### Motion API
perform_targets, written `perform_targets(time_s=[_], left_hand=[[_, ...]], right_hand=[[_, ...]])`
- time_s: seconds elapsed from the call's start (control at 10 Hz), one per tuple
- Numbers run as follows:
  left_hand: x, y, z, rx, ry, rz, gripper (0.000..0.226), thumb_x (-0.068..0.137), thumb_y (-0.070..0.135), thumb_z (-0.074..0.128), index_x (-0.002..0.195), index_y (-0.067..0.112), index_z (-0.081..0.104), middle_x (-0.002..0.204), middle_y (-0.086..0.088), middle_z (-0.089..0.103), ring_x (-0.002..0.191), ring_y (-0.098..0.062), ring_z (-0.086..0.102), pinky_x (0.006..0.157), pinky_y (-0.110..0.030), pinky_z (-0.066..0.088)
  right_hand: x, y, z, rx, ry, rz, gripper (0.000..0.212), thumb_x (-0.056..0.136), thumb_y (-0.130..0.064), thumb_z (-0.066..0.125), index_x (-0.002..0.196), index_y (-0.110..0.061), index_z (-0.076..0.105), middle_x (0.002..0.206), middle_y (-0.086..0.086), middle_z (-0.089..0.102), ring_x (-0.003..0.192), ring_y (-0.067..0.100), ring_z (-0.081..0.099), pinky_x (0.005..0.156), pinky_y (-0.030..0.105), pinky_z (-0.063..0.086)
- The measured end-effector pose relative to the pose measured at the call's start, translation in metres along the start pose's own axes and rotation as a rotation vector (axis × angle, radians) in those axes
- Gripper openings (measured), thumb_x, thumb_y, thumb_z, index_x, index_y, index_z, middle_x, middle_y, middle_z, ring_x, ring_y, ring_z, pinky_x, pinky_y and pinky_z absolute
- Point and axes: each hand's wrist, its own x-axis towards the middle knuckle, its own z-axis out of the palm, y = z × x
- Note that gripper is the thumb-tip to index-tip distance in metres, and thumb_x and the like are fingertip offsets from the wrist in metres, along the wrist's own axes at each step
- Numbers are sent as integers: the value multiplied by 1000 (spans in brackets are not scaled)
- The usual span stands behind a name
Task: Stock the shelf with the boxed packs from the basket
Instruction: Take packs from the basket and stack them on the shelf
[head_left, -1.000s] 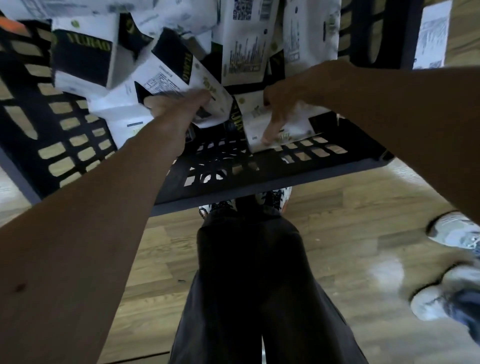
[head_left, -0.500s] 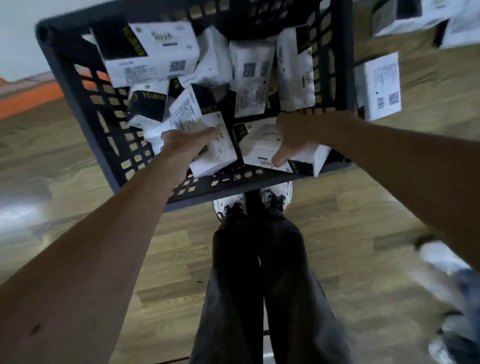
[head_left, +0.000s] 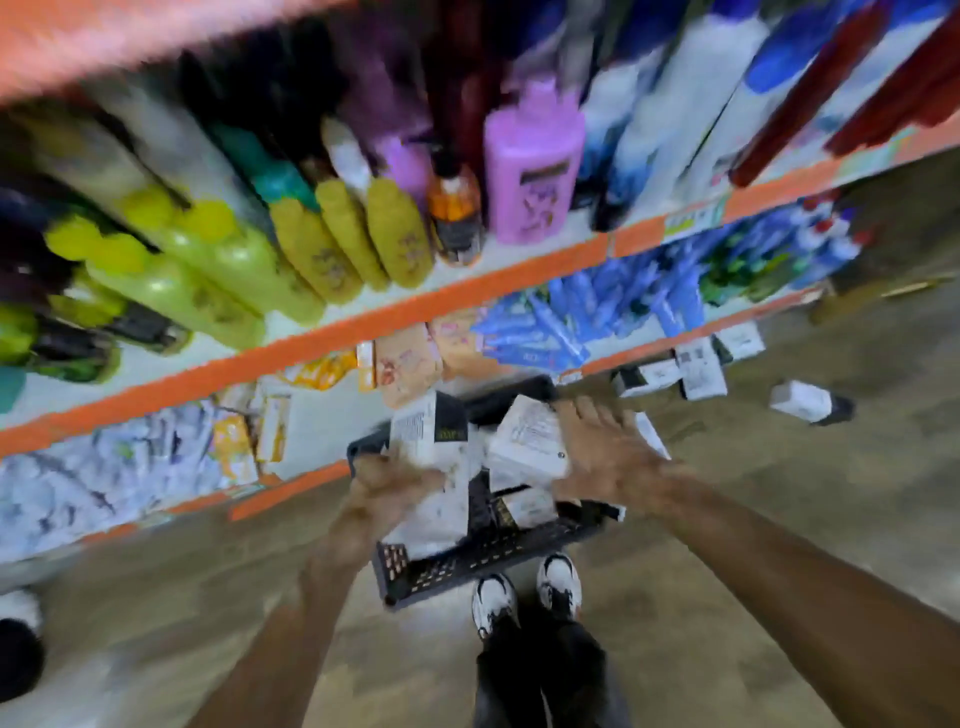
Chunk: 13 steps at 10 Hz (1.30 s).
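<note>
Two white-and-black boxed packs are up in the air above the basket (head_left: 467, 564), one in each hand. The left hand (head_left: 387, 486) has its grip wrapped around the bottom of a tall pack (head_left: 428, 431) that stands more or less upright, black panel facing right. The right hand (head_left: 605, 452) holds the other pack (head_left: 527, 439) by its right side, fingers spread over it, pack tilted. Everything's pretty smeared, so I can't make out exactly how the fingers sit on either one.

The basket is a dark plastic crate with slotted walls, sitting on the wooden floor (head_left: 779, 519) right in front of the person's white-and-black sneakers (head_left: 524, 592). More of the same packs (head_left: 524, 506) are lying in it, jumbled.

A few loose packs (head_left: 698, 369) lie on the floor off to the right by the foot of the shelving, and one more (head_left: 808, 401) sits further out on its own.

Behind all that are shelves (head_left: 415, 306) with orange edge strips. The upper one has bottles: a row of yellow-green ones (head_left: 208, 270), mustard ones (head_left: 358, 234), an orange one (head_left: 454, 213) and a big pink bottle (head_left: 532, 166). The one below has blue packets (head_left: 587, 312) and some pale orange bags (head_left: 410, 364). The lowest level at left is stacked with pale printed packets (head_left: 104, 467).
</note>
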Motion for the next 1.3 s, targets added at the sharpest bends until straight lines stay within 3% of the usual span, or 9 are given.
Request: perform_targets(time_s=[0.1, 0.2, 0.3, 0.4, 0.5, 0.7, 0.8, 1.2, 1.3], left_hand=[[-83, 31, -43, 6, -18, 165, 54, 67, 33, 85, 98, 12, 47, 104, -12, 70, 77, -14, 62, 65, -33, 45], [-144, 72, -80, 5, 8, 288, 48, 73, 30, 82, 83, 18, 36, 90, -1, 63, 88, -16, 60, 70, -29, 47], [-187, 103, -116, -10, -12, 428, 63, 51, 47, 85, 76, 19, 34, 84, -2, 59, 79, -12, 54, 58, -19, 40], [-217, 132, -150, -5, -10, 524, 56, 43, 41, 85, 69, 17, 42, 67, 2, 58, 58, -3, 56, 54, -21, 44], [-240, 161, -174, 13, 54, 633, 31, 64, 20, 86, 74, 19, 56, 71, 6, 72, 57, 2, 64, 57, -27, 58], [-252, 202, -195, 34, 85, 684, 28, 78, 10, 75, 90, 12, 49, 76, 6, 66, 57, 4, 62, 50, -12, 46], [-247, 219, -203, 31, 133, 689, 56, 76, 18, 77, 112, 8, 35, 97, -3, 56, 78, -8, 57, 57, -13, 42], [-235, 297, -209, 60, 311, 697, 68, 71, 18, 80, 119, 7, 32, 98, -4, 54, 81, -13, 57, 63, -21, 45], [-223, 301, -206, 102, 336, 650, 78, 65, 27, 84, 121, 11, 32, 101, -3, 54, 93, -21, 58, 77, -29, 48]], right_hand=[[-52, -20, -80, -17, 76, -15, 97, 69, -53, 73, 142, -14, 23, 139, 8, 34, 132, 29, 36, 107, 49, 29], [-100, -40, -156, -52, 183, -55, 93, 70, -51, 71, 143, -16, 24, 136, 5, 36, 128, 27, 38, 101, 43, 30], [-140, -58, -226, -81, 273, -95, 94, 70, -52, 71, 144, -17, 23, 138, 4, 34, 131, 26, 35, 104, 43, 26], [-167, -71, -284, -101, 344, -115, 94, 74, -52, 69, 145, -15, 21, 143, 6, 32, 134, 28, 32, 110, 45, 26], [-180, -78, -325, -110, 444, -138, 98, 72, -50, 70, 147, -16, 17, 144, 6, 32, 136, 27, 31, 109, 47, 25], [-179, -68, -370, -138, 523, -154, 101, 68, -53, 69, 148, -17, 19, 143, 3, 35, 131, 25, 38, 102, 43, 29], [-175, -56, -389, -133, 560, -166, 99, 68, -52, 70, 146, -18, 20, 141, 3, 37, 128, 23, 38, 102, 41, 28], [-129, -12, -469, -104, 609, -280, 99, 64, -44, 76, 143, -25, 20, 141, -1, 43, 131, 17, 36, 110, 42, 16], [-103, -12, -471, -108, 561, -320, 97, 63, -43, 77, 142, -28, 22, 138, -3, 45, 130, 15, 36, 110, 42, 16]])
